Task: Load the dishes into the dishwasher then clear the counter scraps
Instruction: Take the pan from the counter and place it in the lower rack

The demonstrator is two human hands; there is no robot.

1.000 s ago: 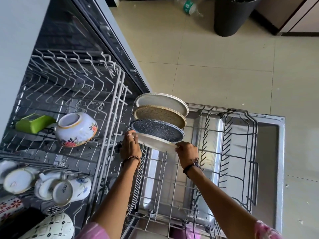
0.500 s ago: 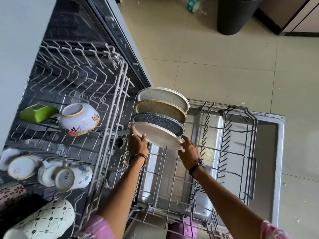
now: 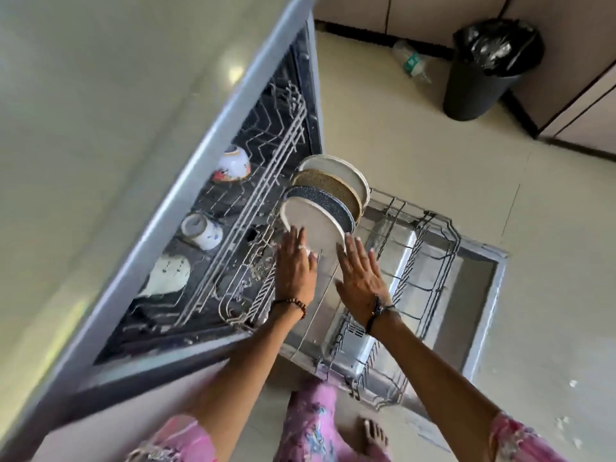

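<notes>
Plates (image 3: 320,208) upright in lower rack (image 3: 430,261); left hand (image 3: 295,261), right hand (image 3: 361,273) flat-fingered, spread, holding nothing.

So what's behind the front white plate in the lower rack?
Behind the white plate stand a dark speckled plate, a tan plate and a pale plate, all on edge in the lower rack. Only their upper rims show; each plate covers the next one's lower part.

A single head-worn view looks steeply down from above and behind the hands (image 3: 328,268), tilted, close at arm's length. The dishwasher's lower rack (image 3: 410,285) lies beneath them; the floor (image 3: 433,155) spreads beyond.
</notes>
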